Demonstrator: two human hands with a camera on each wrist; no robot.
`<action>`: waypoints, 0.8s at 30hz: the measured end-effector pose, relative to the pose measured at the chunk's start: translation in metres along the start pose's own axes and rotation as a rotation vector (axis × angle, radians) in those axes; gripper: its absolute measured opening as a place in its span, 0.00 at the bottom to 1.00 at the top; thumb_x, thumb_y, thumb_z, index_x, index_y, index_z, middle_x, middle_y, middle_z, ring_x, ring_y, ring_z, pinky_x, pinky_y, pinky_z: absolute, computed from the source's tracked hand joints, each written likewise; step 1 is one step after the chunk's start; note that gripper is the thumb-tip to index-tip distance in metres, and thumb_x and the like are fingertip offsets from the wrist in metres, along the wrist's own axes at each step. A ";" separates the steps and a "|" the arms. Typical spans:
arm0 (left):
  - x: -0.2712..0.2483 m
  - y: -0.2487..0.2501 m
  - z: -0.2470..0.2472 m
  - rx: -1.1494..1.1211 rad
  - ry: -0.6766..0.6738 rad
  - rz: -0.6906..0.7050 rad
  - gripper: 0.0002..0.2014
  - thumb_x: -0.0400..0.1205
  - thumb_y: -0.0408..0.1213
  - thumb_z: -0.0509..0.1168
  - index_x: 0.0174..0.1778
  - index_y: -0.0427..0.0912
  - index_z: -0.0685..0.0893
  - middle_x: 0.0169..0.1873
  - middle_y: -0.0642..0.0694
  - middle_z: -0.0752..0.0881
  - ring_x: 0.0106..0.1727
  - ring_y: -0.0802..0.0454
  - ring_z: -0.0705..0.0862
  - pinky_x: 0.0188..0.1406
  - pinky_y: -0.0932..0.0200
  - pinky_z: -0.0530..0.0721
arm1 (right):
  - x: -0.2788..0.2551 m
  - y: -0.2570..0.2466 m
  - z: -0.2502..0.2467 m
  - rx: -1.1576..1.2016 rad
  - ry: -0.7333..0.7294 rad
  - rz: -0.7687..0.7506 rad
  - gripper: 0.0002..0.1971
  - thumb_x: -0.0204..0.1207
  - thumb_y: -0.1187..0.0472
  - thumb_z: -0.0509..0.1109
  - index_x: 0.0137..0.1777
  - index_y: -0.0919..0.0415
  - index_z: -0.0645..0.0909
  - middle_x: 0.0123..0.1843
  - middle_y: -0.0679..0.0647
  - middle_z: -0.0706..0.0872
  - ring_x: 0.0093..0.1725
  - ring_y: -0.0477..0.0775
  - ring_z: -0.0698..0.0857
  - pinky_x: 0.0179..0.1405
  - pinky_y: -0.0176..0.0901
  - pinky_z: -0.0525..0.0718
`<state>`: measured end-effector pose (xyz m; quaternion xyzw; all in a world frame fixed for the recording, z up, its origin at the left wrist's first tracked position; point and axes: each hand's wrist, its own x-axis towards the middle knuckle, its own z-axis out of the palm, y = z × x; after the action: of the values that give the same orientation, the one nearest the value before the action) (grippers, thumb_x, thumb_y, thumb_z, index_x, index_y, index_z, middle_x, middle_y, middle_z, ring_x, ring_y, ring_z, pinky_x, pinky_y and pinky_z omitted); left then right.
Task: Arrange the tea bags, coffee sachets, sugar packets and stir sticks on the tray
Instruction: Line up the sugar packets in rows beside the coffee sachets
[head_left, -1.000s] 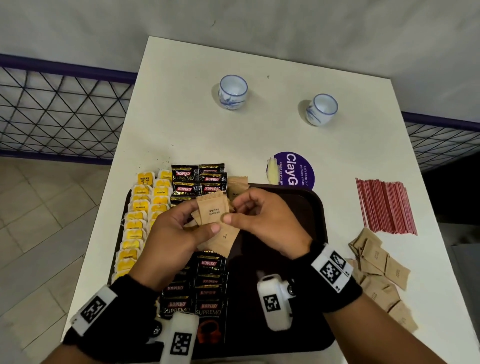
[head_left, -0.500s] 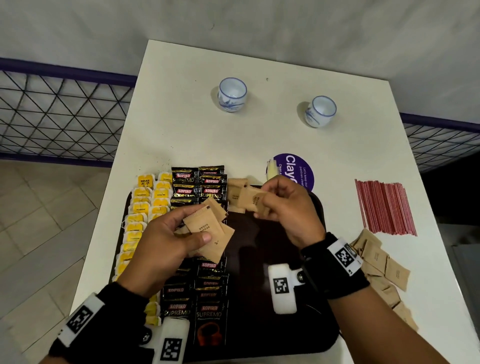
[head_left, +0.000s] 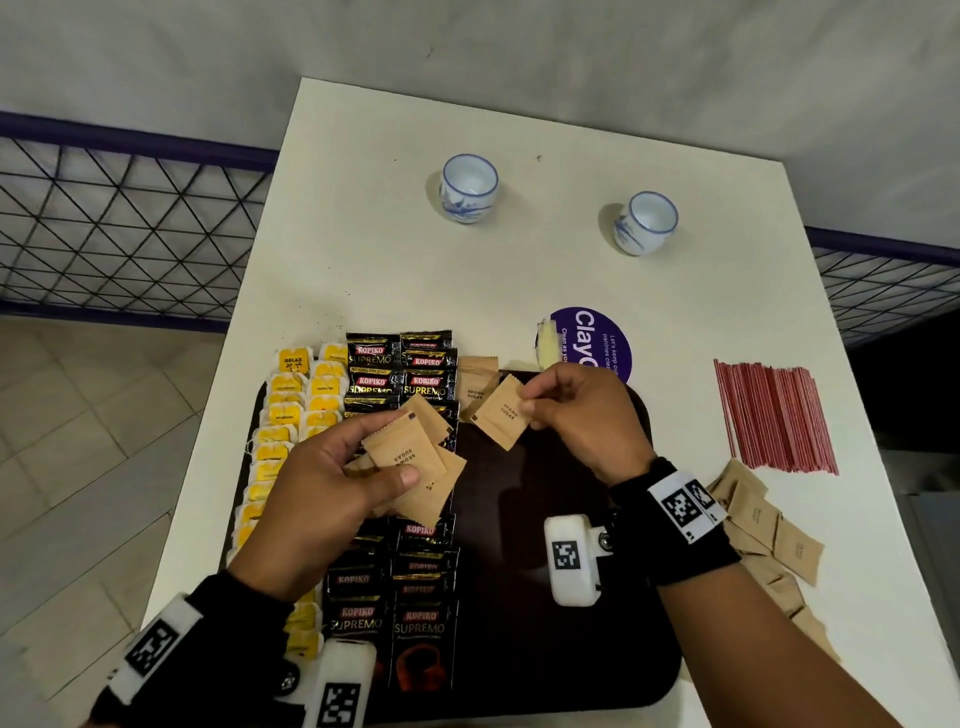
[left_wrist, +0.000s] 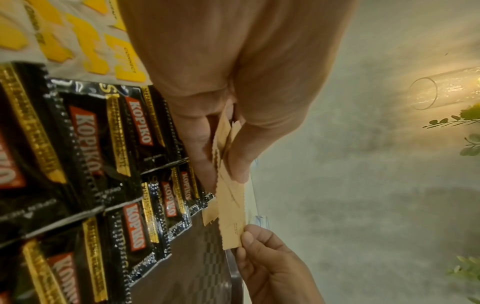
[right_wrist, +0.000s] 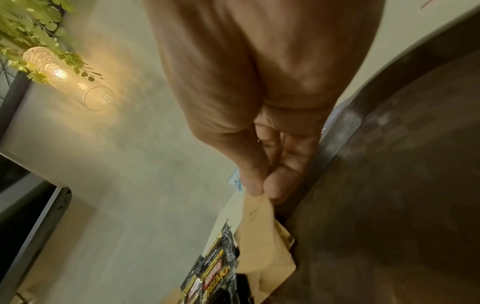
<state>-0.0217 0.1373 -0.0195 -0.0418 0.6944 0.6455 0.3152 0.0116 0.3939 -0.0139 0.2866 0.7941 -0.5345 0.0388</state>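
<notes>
Sugar step: right hand (head_left: 576, 410) fingers pinch one brown sugar packet (head_left: 501, 413); left hand (head_left: 317, 483) grips a fan of packets (head_left: 410, 457). Next, probably: lay it beside the Kopiko sachets (head_left: 400, 369) on the tray (head_left: 561, 649).

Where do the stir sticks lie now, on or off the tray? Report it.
Off. The red stir sticks lie bundled on the white table, right of the dark tray.

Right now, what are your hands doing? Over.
Left hand holds a fan of sugar packets. Right hand pinches one sugar packet over the tray. Stir sticks not yet on tray.
</notes>
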 end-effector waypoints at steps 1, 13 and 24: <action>0.000 0.000 0.000 -0.001 0.002 -0.001 0.25 0.75 0.22 0.77 0.61 0.54 0.89 0.50 0.50 0.94 0.53 0.46 0.93 0.50 0.41 0.93 | 0.002 0.000 0.002 -0.007 -0.014 0.001 0.09 0.74 0.74 0.77 0.44 0.59 0.87 0.42 0.56 0.91 0.35 0.47 0.89 0.39 0.37 0.88; 0.000 -0.004 -0.003 -0.015 -0.009 0.007 0.25 0.74 0.23 0.78 0.61 0.55 0.89 0.53 0.48 0.93 0.55 0.43 0.92 0.48 0.43 0.93 | 0.018 -0.010 0.027 -0.142 -0.073 -0.044 0.13 0.75 0.73 0.76 0.37 0.54 0.86 0.36 0.41 0.87 0.30 0.30 0.84 0.36 0.22 0.80; 0.000 -0.007 -0.002 -0.047 -0.031 0.011 0.25 0.73 0.22 0.77 0.63 0.50 0.89 0.54 0.44 0.92 0.55 0.42 0.91 0.38 0.55 0.91 | 0.026 -0.007 0.038 -0.301 0.000 -0.147 0.05 0.74 0.71 0.77 0.45 0.62 0.91 0.43 0.44 0.86 0.42 0.38 0.84 0.43 0.18 0.76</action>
<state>-0.0185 0.1345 -0.0259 -0.0357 0.6743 0.6640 0.3212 -0.0227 0.3699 -0.0337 0.2189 0.8841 -0.4107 0.0422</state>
